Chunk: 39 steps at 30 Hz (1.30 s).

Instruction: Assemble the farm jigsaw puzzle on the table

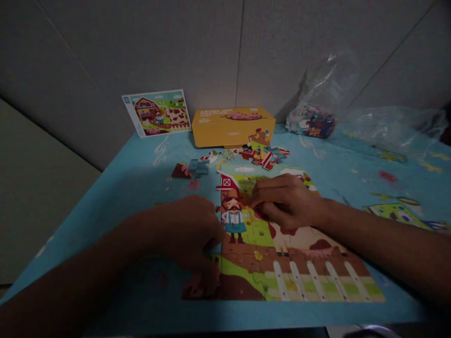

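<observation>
A farm jigsaw puzzle (246, 258), partly joined, lies flat in front of me, showing a farmer, a cow and a white fence. At its lower left corner, the fingers of my left hand (192, 230) point down onto a dark brown and pink puzzle piece (197, 287), gripping or pressing it; shadow hides the exact contact. My right hand (285, 199) rests over the cow's upper part with its fingers curled in and pinched together. Whatever lies under those fingertips is mostly covered, apart from a bit of red.
Loose puzzle pieces (260, 157) are heaped behind the puzzle, and a few more pieces (198, 167) lie left of them. A yellow box (229, 131), a reference picture (162, 115) and a clear bag (317, 117) of colourful pieces stand along the wall. Blue patterned cloth (141, 188) covers the table.
</observation>
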### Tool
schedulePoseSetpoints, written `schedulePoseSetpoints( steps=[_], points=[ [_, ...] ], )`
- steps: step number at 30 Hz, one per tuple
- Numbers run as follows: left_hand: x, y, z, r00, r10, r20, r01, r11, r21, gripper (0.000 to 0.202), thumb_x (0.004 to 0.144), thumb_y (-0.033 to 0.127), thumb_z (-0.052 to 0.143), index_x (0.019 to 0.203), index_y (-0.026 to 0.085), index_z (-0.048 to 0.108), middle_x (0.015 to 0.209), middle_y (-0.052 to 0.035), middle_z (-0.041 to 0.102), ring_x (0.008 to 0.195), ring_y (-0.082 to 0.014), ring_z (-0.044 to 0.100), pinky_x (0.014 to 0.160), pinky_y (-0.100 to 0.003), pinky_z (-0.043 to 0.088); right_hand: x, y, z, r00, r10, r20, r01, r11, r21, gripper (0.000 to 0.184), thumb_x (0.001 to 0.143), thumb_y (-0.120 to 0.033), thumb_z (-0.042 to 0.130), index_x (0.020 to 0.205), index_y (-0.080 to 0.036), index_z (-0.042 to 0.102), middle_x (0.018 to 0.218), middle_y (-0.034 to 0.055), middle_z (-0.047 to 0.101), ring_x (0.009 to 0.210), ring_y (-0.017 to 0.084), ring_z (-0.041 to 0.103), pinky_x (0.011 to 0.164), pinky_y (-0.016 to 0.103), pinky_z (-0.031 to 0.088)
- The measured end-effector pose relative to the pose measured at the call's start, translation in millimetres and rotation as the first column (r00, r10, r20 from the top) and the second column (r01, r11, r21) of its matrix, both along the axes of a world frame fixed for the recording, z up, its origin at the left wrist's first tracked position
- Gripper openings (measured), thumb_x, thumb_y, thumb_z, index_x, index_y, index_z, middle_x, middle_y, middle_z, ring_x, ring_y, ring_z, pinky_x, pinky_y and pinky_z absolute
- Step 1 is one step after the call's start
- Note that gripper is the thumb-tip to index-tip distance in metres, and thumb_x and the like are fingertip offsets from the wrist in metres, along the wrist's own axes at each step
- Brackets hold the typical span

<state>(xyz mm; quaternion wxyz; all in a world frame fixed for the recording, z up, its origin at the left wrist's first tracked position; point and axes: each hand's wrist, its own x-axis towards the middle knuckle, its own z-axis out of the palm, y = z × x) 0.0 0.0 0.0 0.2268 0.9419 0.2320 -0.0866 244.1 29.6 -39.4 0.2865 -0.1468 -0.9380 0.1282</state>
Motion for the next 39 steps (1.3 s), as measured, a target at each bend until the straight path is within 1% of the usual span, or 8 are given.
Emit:
schedulePoseSetpoints(
  steps=[8,14,17,20,25,31,35,39],
  points=[
    [2,-1,-3.7,0.998,0.044,0.034,-0.041,0.997,-0.066,0.029,0.068,0.036,0.082,0.056,0.018,0.062,0.048,0.0047,0.059,0.046,-0.008,0.049,0.047,-0.023,0.026,-2,-1,0.1,1.0,-0.006,-0.005,0.006,1.0,0.016,0.028,0.079,-0.005,0.04,0.08,-0.015,0.066,0.07,0.0032,0.064,0.059,0.011,0.056,0.056,0.023,0.042],
    [-7,17,-16.1,0.943,0.156,0.293,-0.209,0.965,0.159,0.04,0.083,0.041,0.068,0.053,0.017,0.055,0.044,0.005,0.049,0.045,-0.0077,0.043,0.052,-0.024,0.029,3,2,0.7,0.966,-0.224,-0.127,0.232,0.972,0.048,0.025,0.076,-0.006,0.043,0.073,-0.016,0.065,0.065,0.0022,0.065,0.055,0.011,0.058,0.054,0.023,0.043],
    [-19,38,-21.1,0.756,0.475,0.45,-0.626,0.725,0.287,0.029,0.088,0.039,0.057,0.07,0.018,0.063,0.056,0.002,0.058,0.053,-0.0111,0.05,0.058,-0.025,0.035,9,6,2.5,0.921,-0.362,-0.146,0.372,0.927,0.047,0.023,0.076,-0.007,0.044,0.069,-0.018,0.064,0.061,0.0008,0.064,0.052,0.011,0.057,0.053,0.023,0.043],
    [-32,56,-25.9,0.617,0.613,0.493,-0.786,0.495,0.37,0.031,0.084,0.044,0.06,0.095,0.015,0.067,0.088,-0.0079,0.068,0.084,-0.022,0.06,0.079,-0.034,0.045,11,7,4.4,0.899,-0.422,-0.12,0.428,0.903,0.031,0.021,0.077,-0.01,0.046,0.068,-0.019,0.063,0.059,0.0,0.064,0.05,0.012,0.058,0.051,0.023,0.043],
    [-44,66,-39.9,0.731,0.6,0.325,-0.682,0.632,0.367,0.075,0.074,0.065,0.066,0.127,0.012,0.059,0.132,-0.0191,0.052,0.122,-0.034,0.046,0.104,-0.048,0.037,9,6,5.3,0.914,-0.392,-0.103,0.399,0.915,0.062,0.019,0.081,-0.014,0.049,0.07,-0.022,0.062,0.056,-0.0012,0.063,0.043,0.013,0.058,0.043,0.024,0.043],
    [-53,65,-33.8,0.737,0.61,0.291,-0.675,0.639,0.37,0.084,0.068,0.07,0.069,0.129,0.012,0.056,0.13,-0.0176,0.053,0.121,-0.0348,0.046,0.101,-0.051,0.038,9,9,4.1,0.913,-0.387,-0.13,0.394,0.918,0.039,0.019,0.08,-0.015,0.049,0.072,-0.026,0.061,0.055,-0.0001,0.063,0.039,0.016,0.056,0.038,0.029,0.041],
    [-71,70,-18.9,0.851,0.482,0.209,-0.525,0.789,0.319,0.065,0.073,0.064,0.069,0.113,0.014,0.063,0.123,-0.0144,0.057,0.111,-0.0284,0.053,0.097,-0.042,0.041,10,11,5.5,0.898,-0.422,-0.123,0.429,0.902,0.043,0.018,0.08,-0.016,0.049,0.07,-0.024,0.062,0.058,-0.001,0.065,0.043,0.016,0.059,0.04,0.028,0.043],
    [-79,76,-13.8,0.867,0.436,0.242,-0.492,0.828,0.27,0.04,0.076,0.045,0.073,0.1,0.015,0.065,0.111,-0.0116,0.061,0.105,-0.0245,0.055,0.094,-0.037,0.041,11,12,5.0,0.888,-0.443,-0.123,0.449,0.893,0.026,0.02,0.081,-0.015,0.049,0.07,-0.023,0.063,0.059,-0.0011,0.066,0.047,0.015,0.062,0.044,0.026,0.045]
  ],
)
